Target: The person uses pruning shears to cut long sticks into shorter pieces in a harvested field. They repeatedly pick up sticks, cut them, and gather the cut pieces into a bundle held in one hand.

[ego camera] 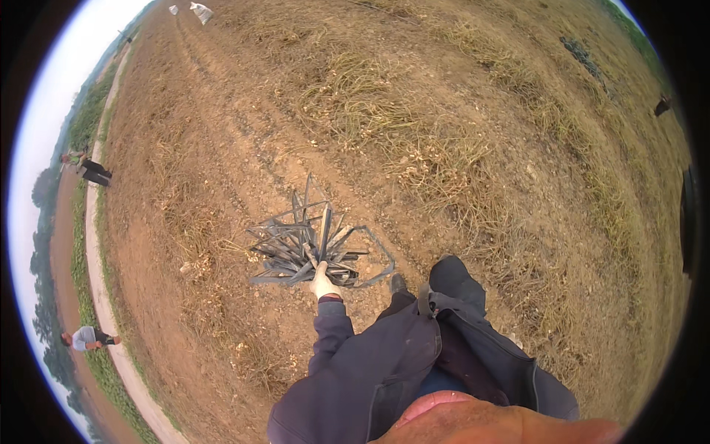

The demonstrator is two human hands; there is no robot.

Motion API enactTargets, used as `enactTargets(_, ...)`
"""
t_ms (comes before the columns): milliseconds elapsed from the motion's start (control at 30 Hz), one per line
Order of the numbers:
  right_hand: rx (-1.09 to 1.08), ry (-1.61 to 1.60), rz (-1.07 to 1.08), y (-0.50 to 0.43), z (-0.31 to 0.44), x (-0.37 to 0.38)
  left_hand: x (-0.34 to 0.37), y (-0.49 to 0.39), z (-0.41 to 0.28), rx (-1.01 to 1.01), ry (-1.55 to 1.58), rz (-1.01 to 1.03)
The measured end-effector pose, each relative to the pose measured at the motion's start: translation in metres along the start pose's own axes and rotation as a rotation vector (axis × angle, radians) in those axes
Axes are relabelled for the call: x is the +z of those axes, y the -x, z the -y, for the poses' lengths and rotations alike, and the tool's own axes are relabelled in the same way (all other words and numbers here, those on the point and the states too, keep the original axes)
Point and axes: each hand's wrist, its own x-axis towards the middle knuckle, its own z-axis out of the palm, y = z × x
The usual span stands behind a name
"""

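Note:
My left hand (323,282), in a pale glove and a dark sleeve, grips a bundle of flat dark strips (302,244) that look like used drip-irrigation tape. The strips fan out around the fist, and one long loop hangs out on the right, near my shoe. Brown soil clings to some of them. My right hand is out of view. Before me, to the right of the bundle, pulled plants with pale pods, likely peanuts (427,161), lie in a row on the dry soil.
More rows of dried plants (554,116) run along the field on the right. Pale sacks (201,13) stand far off at the top. Two people (91,168) (89,337) are at a narrow path (94,244) on the left. A dark heap (579,53) lies at the upper right.

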Motion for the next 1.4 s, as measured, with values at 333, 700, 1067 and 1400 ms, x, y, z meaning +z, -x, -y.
enactTargets(333,0.277,-0.209,-0.007,0.016,-0.020,0.004,0.042,0.015,0.004,-0.028,-0.100,-0.069)
enactTargets(700,0.272,-0.114,-0.013,-0.136,0.070,-0.006,0.188,0.023,0.077,-0.045,-0.239,-0.099)
enactTargets(1067,0.373,-0.367,-0.012,-0.265,0.130,-0.091,0.455,0.073,0.163,-0.109,-0.328,0.231)
enactTargets(1400,0.401,-0.477,0.016,-0.307,0.214,-0.158,0.597,0.127,0.203,-0.035,-0.396,0.352)
